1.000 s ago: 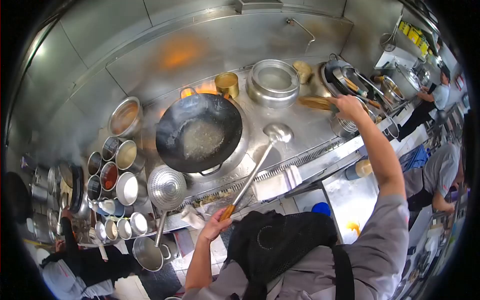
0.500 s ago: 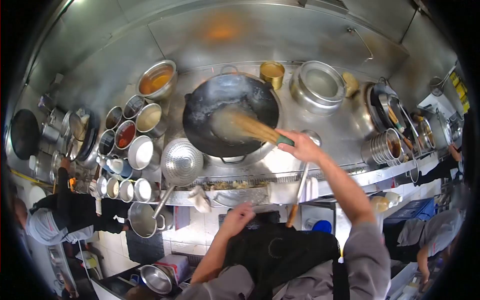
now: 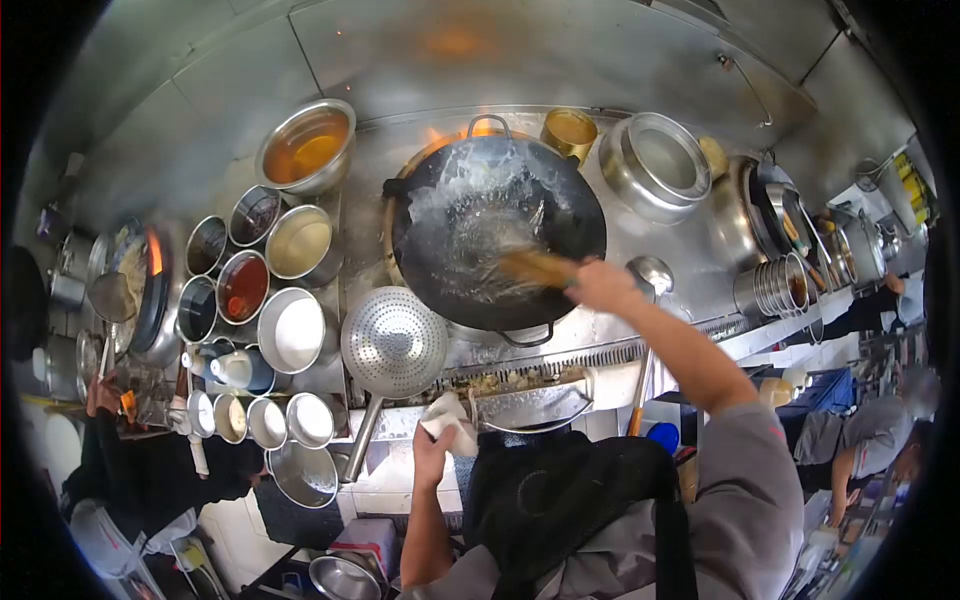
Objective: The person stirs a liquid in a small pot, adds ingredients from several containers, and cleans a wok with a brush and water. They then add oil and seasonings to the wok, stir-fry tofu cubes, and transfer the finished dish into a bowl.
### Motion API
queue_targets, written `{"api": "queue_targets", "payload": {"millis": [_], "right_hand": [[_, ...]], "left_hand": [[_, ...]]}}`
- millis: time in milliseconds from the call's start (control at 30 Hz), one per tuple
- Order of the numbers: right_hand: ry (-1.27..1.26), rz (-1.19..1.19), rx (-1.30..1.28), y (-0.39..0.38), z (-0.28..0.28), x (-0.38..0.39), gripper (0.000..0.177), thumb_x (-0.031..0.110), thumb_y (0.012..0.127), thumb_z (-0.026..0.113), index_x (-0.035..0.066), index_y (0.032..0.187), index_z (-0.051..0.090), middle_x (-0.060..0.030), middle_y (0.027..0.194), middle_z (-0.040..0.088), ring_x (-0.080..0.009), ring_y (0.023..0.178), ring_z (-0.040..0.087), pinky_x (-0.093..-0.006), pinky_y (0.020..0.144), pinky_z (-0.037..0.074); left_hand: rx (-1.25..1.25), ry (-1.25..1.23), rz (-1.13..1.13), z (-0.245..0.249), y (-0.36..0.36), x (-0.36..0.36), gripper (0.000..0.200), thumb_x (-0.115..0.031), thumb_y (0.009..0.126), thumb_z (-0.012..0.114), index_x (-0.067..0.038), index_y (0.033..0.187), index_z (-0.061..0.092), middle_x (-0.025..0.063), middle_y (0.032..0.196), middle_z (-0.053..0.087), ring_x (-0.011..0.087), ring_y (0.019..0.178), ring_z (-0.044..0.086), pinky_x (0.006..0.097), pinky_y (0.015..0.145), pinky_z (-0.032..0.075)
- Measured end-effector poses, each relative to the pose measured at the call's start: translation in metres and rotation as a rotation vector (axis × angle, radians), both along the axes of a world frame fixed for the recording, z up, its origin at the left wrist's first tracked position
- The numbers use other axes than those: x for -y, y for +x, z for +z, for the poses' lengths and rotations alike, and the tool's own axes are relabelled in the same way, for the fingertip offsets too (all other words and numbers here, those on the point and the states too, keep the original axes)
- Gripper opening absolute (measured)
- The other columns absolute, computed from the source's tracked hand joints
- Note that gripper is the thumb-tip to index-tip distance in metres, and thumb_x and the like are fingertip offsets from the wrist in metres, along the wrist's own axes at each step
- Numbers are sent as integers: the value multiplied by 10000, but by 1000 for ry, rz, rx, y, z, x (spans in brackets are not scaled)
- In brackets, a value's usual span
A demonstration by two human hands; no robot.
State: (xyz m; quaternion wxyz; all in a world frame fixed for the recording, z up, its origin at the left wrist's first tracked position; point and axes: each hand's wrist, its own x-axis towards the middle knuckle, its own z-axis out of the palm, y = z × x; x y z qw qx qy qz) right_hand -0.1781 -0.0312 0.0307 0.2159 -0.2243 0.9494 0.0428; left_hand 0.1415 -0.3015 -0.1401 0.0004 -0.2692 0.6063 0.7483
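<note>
My right hand (image 3: 604, 287) is wrapped round the handle of a bamboo wok brush (image 3: 537, 268). The brush, blurred by motion, reaches into a big black wok (image 3: 428, 262) with water splashing inside. At the counter's front edge, my left hand (image 3: 432, 458) grips a white cloth (image 3: 455, 420); some of its fingers are hidden. Left of that hand, a perforated strainer ladle (image 3: 394, 342) lies with its handle toward me. A long-handled ladle (image 3: 652, 274) rests to the right of the wok.
Flames (image 3: 445, 135) show behind the wok. Several seasoning pots stand at left, including one with red sauce (image 3: 242, 288), below a bowl of orange liquid (image 3: 306, 150). A golden tin (image 3: 570, 132) and a steel pot (image 3: 655, 165) stand at back right. Other people work on both sides.
My left hand has taken hold of the white cloth at the counter edge. The wok has tilted, flames now show behind it, and the brush has swept across inside it.
</note>
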Motion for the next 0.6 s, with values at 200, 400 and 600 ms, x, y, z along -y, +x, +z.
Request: {"api": "queue_targets", "payload": {"millis": [200,400,600], "right_hand": [[-262,-296,-141,-74,-54,73,540,426,908,566,123,1342,460,-239,1102,646,-410,1033,638,-482,897,520],[-439,-172,109,13,-52,96,543,380,910,574,155,1387,445,-246,1064,663,-413,1026,632,-492,910,507],[79,-221,-38,-22,7,-98,545,352,925,564,323,1447,410,-214,1097,646,-381,970,663,-469,844,538]], "left_hand": [[-42,715,42,81,-36,-16,389,-245,1000,507,-83,1348,446,131,1188,587,342,1010,643,453,779,562],[-29,715,-8,107,-78,-49,491,-444,1018,409,-93,1362,415,133,1188,584,347,1053,627,444,814,532],[142,793,56,118,-101,-72,586,-567,990,378,-79,1306,453,125,1192,572,334,1131,574,494,890,478]]}}
